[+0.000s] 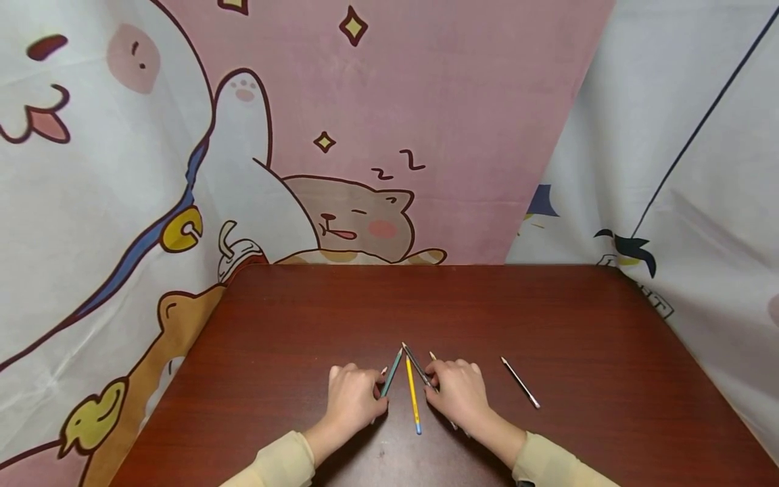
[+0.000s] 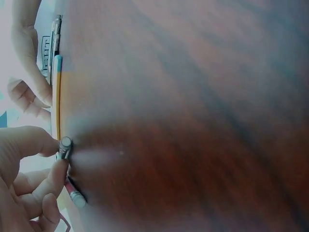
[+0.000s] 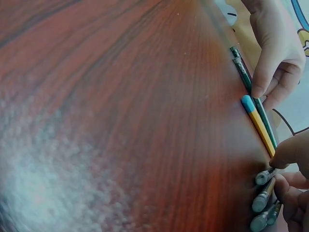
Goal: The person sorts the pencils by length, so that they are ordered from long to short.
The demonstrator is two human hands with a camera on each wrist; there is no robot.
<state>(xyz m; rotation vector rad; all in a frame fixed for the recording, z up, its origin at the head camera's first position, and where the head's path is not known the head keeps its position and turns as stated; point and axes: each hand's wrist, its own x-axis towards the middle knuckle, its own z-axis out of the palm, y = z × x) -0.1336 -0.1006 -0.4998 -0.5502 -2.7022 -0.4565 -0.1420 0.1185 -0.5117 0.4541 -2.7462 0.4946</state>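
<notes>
In the head view, my left hand [image 1: 353, 400] pinches a green pencil [image 1: 392, 373] between thumb and finger. A pencil with a red band [image 2: 74, 191] lies under that hand, mostly hidden. A yellow pencil [image 1: 413, 398] with a blue end lies between the two hands. My right hand [image 1: 460, 392] pinches a dark pencil [image 1: 416, 363], whose tip meets the green and yellow ones in a fan. Beneath the right palm are more pencils; one pale tip [image 1: 433, 356] shows past the fingers, and eraser ends [image 3: 260, 201] stick out in the right wrist view.
Apart on the right lies a black pencil [image 1: 520, 383] with a white end. All rest on a dark red-brown wooden table [image 1: 341, 304]. A cartoon-printed cloth [image 1: 475, 135] hangs behind and along the sides.
</notes>
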